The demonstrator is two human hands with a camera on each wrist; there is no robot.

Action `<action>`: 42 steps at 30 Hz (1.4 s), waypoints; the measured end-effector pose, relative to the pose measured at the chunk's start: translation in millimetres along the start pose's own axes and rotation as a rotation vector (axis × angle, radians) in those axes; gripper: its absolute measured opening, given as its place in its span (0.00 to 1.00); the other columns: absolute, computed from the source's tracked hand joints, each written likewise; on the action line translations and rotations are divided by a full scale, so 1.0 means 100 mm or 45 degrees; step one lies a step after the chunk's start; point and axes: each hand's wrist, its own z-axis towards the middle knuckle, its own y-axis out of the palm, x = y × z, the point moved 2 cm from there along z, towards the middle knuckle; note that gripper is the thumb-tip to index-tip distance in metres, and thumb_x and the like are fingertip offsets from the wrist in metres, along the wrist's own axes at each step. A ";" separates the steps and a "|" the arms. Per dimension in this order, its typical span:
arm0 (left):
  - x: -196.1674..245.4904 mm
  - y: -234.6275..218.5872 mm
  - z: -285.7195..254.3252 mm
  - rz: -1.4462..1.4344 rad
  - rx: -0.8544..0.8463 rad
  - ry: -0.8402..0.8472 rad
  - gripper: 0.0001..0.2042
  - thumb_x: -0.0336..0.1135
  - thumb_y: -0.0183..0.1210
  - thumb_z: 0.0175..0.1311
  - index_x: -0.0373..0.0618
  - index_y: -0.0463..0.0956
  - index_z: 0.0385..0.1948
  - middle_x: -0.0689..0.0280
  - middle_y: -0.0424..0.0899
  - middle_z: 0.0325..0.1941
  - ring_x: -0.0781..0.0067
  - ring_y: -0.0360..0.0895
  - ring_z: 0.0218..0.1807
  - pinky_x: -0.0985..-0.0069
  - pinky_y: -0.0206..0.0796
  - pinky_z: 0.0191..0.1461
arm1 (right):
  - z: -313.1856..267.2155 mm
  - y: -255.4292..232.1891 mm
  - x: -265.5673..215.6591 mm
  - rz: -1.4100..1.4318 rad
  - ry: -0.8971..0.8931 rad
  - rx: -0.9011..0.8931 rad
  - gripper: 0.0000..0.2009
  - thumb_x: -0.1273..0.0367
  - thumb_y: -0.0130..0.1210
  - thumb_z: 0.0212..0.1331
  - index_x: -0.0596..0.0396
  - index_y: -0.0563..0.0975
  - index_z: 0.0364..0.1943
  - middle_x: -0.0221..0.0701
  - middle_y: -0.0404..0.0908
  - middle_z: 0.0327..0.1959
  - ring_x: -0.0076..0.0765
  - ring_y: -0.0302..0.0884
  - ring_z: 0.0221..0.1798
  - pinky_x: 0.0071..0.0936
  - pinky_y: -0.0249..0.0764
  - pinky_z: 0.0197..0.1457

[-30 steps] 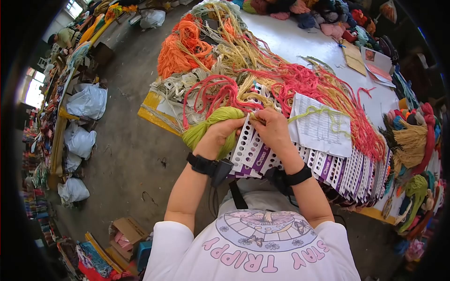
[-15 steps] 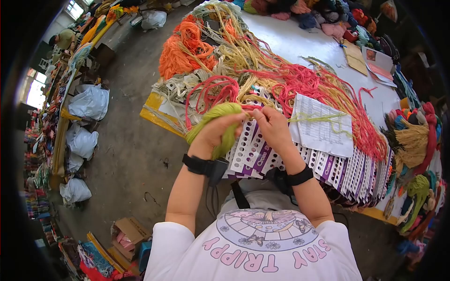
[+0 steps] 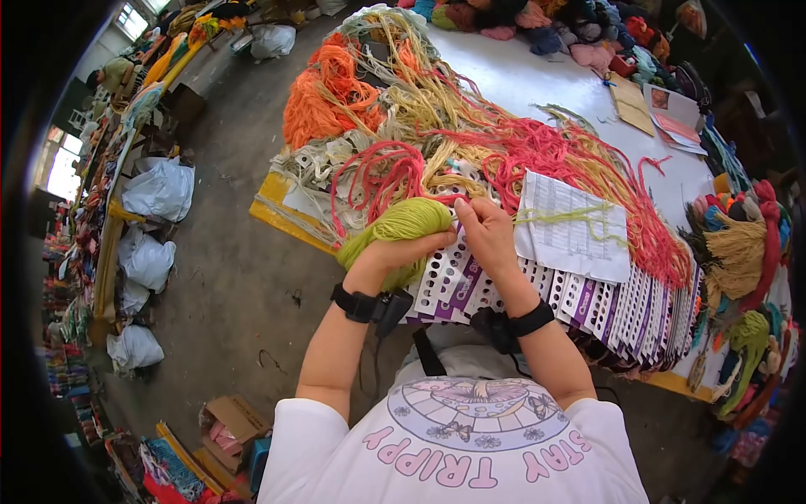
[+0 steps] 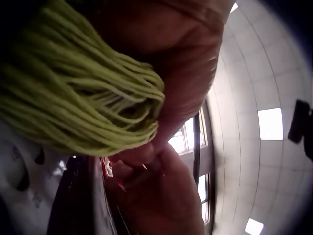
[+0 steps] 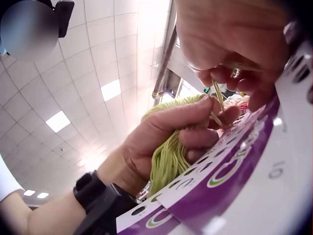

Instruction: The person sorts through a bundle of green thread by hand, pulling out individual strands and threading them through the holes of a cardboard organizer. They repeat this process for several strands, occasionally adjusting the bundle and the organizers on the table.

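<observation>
A skein of lime green yarn [image 3: 410, 220] lies in my left hand [image 3: 401, 252], whose fingers curl round it; its looped end fills much of the left wrist view. Close beside it, my right hand [image 3: 491, 239] pinches thin green strands [image 5: 218, 95] between thumb and fingers. In the right wrist view the left thumb and fingertips also pinch these strands. Their loose tail [image 3: 561, 216] runs out right over a printed paper sheet [image 3: 575, 244]. Beneath both hands spread white and purple cards with rows of punched holes [image 3: 457, 281].
Tangled pink yarn [image 3: 546, 151], beige yarn and orange yarn [image 3: 323, 101] cover the table beyond the hands. More yarn bundles [image 3: 743, 252] hang at the right edge. Booklets [image 3: 672, 118] lie at the back right. White bags [image 3: 159, 189] stand across the floor at left.
The left hand has turned and shifted slightly right, so the skein now lies across the top of the hand. The right hand stays close by, still pinching the strands.
</observation>
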 end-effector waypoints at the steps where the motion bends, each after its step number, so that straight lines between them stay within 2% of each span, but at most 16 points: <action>1: -0.03 -0.09 0.00 -0.041 0.108 -0.047 0.12 0.43 0.56 0.52 0.47 0.73 0.33 0.73 0.71 0.21 0.87 0.64 0.21 0.87 0.57 0.24 | 0.00 0.00 -0.03 -0.110 0.052 -0.006 0.16 0.62 0.50 0.54 0.59 0.70 0.18 0.28 0.67 0.19 0.23 0.62 0.19 0.23 0.59 0.23; 3: 0.20 -0.33 -0.16 -0.342 0.401 -0.109 0.11 0.43 0.59 0.50 0.50 0.72 0.31 0.74 0.70 0.20 0.86 0.64 0.19 0.87 0.58 0.22 | -0.02 0.02 -0.07 -0.249 0.111 0.006 0.14 0.60 0.51 0.54 0.58 0.71 0.21 0.31 0.71 0.21 0.28 0.65 0.21 0.25 0.62 0.25; 4: -0.10 -0.86 -0.06 -0.743 0.255 -0.264 0.09 0.40 0.57 0.52 0.50 0.70 0.29 0.73 0.68 0.18 0.85 0.65 0.18 0.87 0.59 0.21 | -0.03 0.03 -0.07 -0.256 0.099 0.017 0.14 0.60 0.51 0.53 0.57 0.72 0.22 0.32 0.71 0.22 0.31 0.67 0.24 0.27 0.63 0.28; 5: -0.11 -1.24 -0.18 -1.039 0.351 -0.238 0.07 0.38 0.55 0.54 0.47 0.68 0.28 0.73 0.67 0.17 0.84 0.66 0.18 0.87 0.60 0.20 | -0.04 0.04 -0.08 -0.261 0.086 0.028 0.14 0.60 0.51 0.52 0.57 0.72 0.23 0.32 0.72 0.23 0.34 0.70 0.27 0.29 0.65 0.30; 6: -0.19 -1.69 -0.32 -1.030 0.712 -0.004 0.07 0.36 0.54 0.55 0.45 0.68 0.29 0.73 0.67 0.16 0.83 0.67 0.18 0.86 0.61 0.19 | -0.03 0.04 -0.08 -0.263 0.070 0.045 0.13 0.59 0.51 0.51 0.56 0.72 0.24 0.33 0.73 0.24 0.37 0.72 0.30 0.31 0.66 0.32; 8: -0.62 -2.63 -0.70 -1.044 0.930 0.181 0.05 0.35 0.51 0.57 0.45 0.68 0.28 0.68 0.72 0.23 0.75 0.70 0.23 0.76 0.67 0.28 | -0.03 0.05 -0.02 -0.280 0.020 0.093 0.12 0.62 0.52 0.51 0.57 0.73 0.25 0.33 0.74 0.24 0.33 0.72 0.27 0.27 0.67 0.31; 9: -0.50 -2.60 -0.86 -0.921 1.309 0.238 0.08 0.38 0.51 0.57 0.46 0.70 0.32 0.65 0.74 0.32 0.72 0.71 0.27 0.72 0.67 0.31 | -0.04 0.07 -0.01 -0.289 -0.005 0.112 0.11 0.63 0.53 0.51 0.57 0.74 0.25 0.33 0.74 0.23 0.32 0.72 0.26 0.25 0.67 0.31; 12: 0.14 -1.91 -0.98 -0.656 1.337 0.078 0.13 0.42 0.51 0.57 0.47 0.71 0.39 0.62 0.72 0.41 0.70 0.72 0.33 0.70 0.68 0.33 | -0.02 0.05 -0.02 -0.263 0.037 0.010 0.11 0.61 0.51 0.51 0.55 0.76 0.26 0.33 0.75 0.28 0.38 0.73 0.33 0.30 0.68 0.36; 14: 0.24 -1.55 -0.83 -0.599 0.798 0.146 0.19 0.46 0.52 0.56 0.46 0.69 0.46 0.61 0.70 0.49 0.71 0.70 0.43 0.69 0.69 0.38 | 0.00 0.02 -0.29 -0.022 -0.030 -0.107 0.08 0.67 0.54 0.49 0.56 0.78 0.29 0.31 0.76 0.28 0.30 0.73 0.32 0.25 0.68 0.35; 15: 0.46 -1.17 -0.75 -0.616 0.577 0.191 0.20 0.45 0.46 0.60 0.39 0.67 0.47 0.60 0.65 0.55 0.70 0.62 0.57 0.69 0.68 0.44 | -0.01 0.02 -0.42 0.174 -0.090 -0.151 0.08 0.68 0.54 0.49 0.58 0.78 0.29 0.29 0.76 0.28 0.26 0.73 0.31 0.23 0.67 0.34; 17: 0.80 -0.58 -0.64 -0.771 0.081 0.235 0.23 0.46 0.43 0.62 0.35 0.63 0.51 0.59 0.65 0.55 0.71 0.61 0.57 0.72 0.65 0.48 | -0.04 0.01 -0.65 0.466 -0.197 -0.198 0.07 0.70 0.55 0.50 0.59 0.77 0.32 0.26 0.77 0.29 0.20 0.72 0.31 0.18 0.67 0.31; 20: 0.88 -0.13 -0.46 -0.687 -0.072 0.178 0.25 0.47 0.40 0.63 0.34 0.60 0.53 0.59 0.66 0.54 0.71 0.64 0.55 0.75 0.63 0.51 | -0.06 -0.16 -1.05 0.831 0.104 -0.302 0.08 0.70 0.55 0.51 0.59 0.77 0.33 0.26 0.77 0.27 0.18 0.73 0.28 0.14 0.68 0.28; 32: 1.07 0.18 -0.30 -0.712 -0.078 0.187 0.21 0.43 0.46 0.61 0.35 0.65 0.49 0.60 0.69 0.52 0.72 0.70 0.49 0.73 0.65 0.49 | -0.07 -0.55 -0.89 1.120 0.199 -0.030 0.07 0.68 0.56 0.51 0.57 0.78 0.29 0.24 0.75 0.21 0.15 0.71 0.20 0.11 0.67 0.20; 36: 1.05 0.25 -0.27 -0.846 -0.027 0.223 0.19 0.41 0.48 0.60 0.34 0.67 0.47 0.60 0.70 0.50 0.72 0.70 0.49 0.74 0.65 0.49 | -0.07 -0.55 -0.94 0.916 0.068 -0.023 0.06 0.69 0.55 0.51 0.56 0.78 0.28 0.23 0.74 0.20 0.12 0.67 0.19 0.10 0.65 0.20; 39: 1.07 0.27 -0.25 -0.845 -0.033 0.222 0.18 0.39 0.49 0.60 0.34 0.67 0.46 0.59 0.72 0.48 0.72 0.71 0.48 0.75 0.65 0.48 | -0.08 -0.55 -0.91 0.919 0.196 -0.019 0.05 0.70 0.55 0.51 0.57 0.78 0.28 0.23 0.75 0.21 0.13 0.69 0.23 0.10 0.65 0.21; 42: 0.98 0.25 -0.17 -0.815 -0.033 0.239 0.17 0.37 0.49 0.59 0.34 0.68 0.46 0.60 0.73 0.47 0.72 0.71 0.47 0.77 0.65 0.48 | -0.09 -0.46 -0.90 0.737 -0.026 0.024 0.05 0.71 0.56 0.49 0.60 0.77 0.27 0.24 0.75 0.22 0.15 0.69 0.23 0.12 0.66 0.24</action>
